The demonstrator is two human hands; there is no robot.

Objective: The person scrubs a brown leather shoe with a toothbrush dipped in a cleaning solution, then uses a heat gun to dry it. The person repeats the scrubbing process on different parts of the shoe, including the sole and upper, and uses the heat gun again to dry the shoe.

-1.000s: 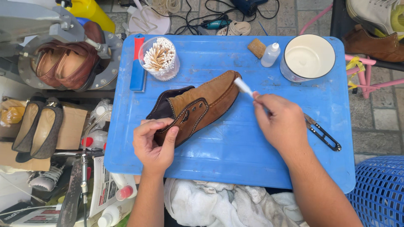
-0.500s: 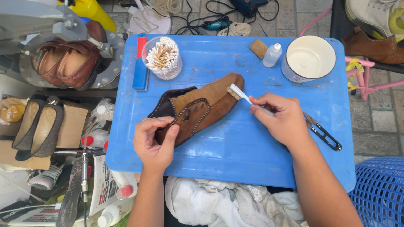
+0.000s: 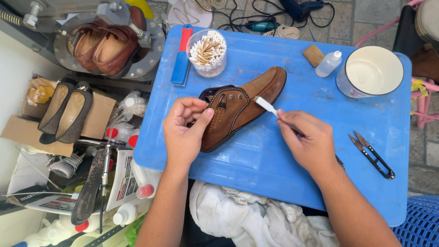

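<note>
A brown suede shoe (image 3: 249, 98) with white stitching lies on its side on the blue board (image 3: 274, 174). My left hand (image 3: 185, 132) grips the shoe at its heel and opening. My right hand (image 3: 308, 144) holds a thin brush (image 3: 266, 105) whose white tip touches the shoe's upper near the stitching.
On the board stand a clear cup of cotton swabs (image 3: 208, 52), a blue brush (image 3: 181, 57), a small white bottle (image 3: 329, 64), a white tub (image 3: 370, 73), a brown block (image 3: 313, 55) and black snips (image 3: 372, 155). Shoes (image 3: 68, 112) and bottles crowd the left. White cloth (image 3: 251, 217) lies below.
The shoe has been turned slightly under my left hand, and the brush tip has moved down along the upper from the toe toward the middle stitching.
</note>
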